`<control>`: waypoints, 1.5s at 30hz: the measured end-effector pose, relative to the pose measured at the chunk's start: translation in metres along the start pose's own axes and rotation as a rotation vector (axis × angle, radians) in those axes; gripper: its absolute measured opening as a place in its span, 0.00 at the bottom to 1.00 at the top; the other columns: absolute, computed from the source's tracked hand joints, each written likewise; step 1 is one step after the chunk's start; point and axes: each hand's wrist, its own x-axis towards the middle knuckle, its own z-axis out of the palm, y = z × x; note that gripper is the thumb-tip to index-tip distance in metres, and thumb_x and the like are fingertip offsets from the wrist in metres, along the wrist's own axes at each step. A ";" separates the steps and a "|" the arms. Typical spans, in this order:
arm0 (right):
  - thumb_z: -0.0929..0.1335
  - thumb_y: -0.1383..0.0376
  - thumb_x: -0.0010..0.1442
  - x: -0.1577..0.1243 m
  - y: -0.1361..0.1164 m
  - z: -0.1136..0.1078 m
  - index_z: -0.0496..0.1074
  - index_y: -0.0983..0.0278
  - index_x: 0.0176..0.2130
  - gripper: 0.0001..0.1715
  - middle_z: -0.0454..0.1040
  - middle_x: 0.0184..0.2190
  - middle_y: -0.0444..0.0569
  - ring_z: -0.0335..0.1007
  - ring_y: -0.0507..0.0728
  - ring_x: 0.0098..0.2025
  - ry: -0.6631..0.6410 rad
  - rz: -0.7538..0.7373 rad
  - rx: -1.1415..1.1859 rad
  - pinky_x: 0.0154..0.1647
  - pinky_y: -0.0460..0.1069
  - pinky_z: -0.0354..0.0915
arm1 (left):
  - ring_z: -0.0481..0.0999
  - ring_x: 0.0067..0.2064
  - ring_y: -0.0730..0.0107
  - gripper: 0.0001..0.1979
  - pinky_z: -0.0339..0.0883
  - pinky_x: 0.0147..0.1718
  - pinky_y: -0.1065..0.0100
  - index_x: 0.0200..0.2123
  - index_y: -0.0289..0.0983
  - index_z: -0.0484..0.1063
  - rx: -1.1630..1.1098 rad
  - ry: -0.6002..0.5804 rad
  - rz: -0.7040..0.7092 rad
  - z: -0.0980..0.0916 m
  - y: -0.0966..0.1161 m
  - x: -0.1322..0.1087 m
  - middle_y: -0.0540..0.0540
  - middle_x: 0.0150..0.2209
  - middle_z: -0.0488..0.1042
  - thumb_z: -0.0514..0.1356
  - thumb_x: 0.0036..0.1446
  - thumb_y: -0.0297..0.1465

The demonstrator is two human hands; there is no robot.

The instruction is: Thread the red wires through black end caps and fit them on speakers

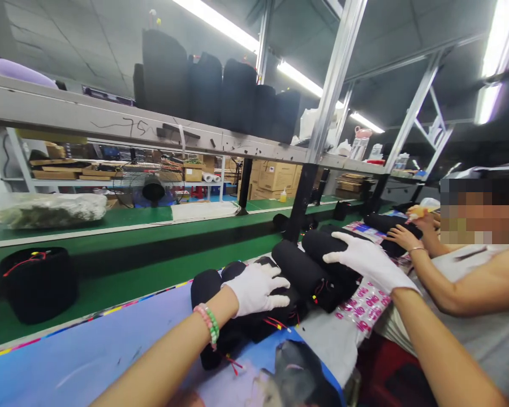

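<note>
Both my hands wear white gloves. My left hand (258, 287) lies palm down, fingers curled, on a black fabric roll (220, 316) with red threads, near the middle of the blue work surface (89, 356). My right hand (362, 257) rests flat with spread fingers on another black roll (322, 249), which lies beside a further black roll (301, 271). A bead bracelet (210, 325) sits on my left wrist.
A co-worker at the right, in a grey top, handles black rolls with bare hands (402, 234). A green conveyor belt (152, 249) runs behind, carrying a black round case (38, 282) at left. Tall black items (220, 90) stand on the overhead shelf. Pink-printed sheets (367, 302) lie under the rolls.
</note>
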 end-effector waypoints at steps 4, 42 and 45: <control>0.73 0.50 0.48 -0.006 -0.003 0.021 0.65 0.60 0.64 0.47 0.76 0.56 0.59 0.73 0.72 0.55 -0.026 -0.034 -0.029 0.50 0.57 0.65 | 0.76 0.45 0.61 0.20 0.69 0.42 0.61 0.51 0.41 0.73 -0.033 -0.024 -0.077 0.001 -0.006 -0.030 0.45 0.47 0.75 0.51 0.67 0.46; 0.63 0.45 0.62 -0.037 -0.032 0.032 0.67 0.61 0.62 0.37 0.72 0.61 0.55 0.72 0.66 0.59 -0.206 -0.206 0.279 0.55 0.56 0.70 | 0.73 0.47 0.64 0.10 0.66 0.48 0.58 0.38 0.44 0.70 0.022 0.179 -0.349 -0.050 0.061 -0.105 0.50 0.45 0.72 0.50 0.69 0.35; 0.60 0.54 0.63 -0.044 -0.028 0.043 0.72 0.60 0.58 0.29 0.70 0.63 0.50 0.67 0.62 0.63 -0.190 -0.292 0.364 0.63 0.55 0.65 | 0.73 0.43 0.56 0.22 0.66 0.42 0.55 0.38 0.42 0.72 0.107 -0.081 -0.273 -0.023 0.100 -0.046 0.45 0.39 0.73 0.43 0.69 0.47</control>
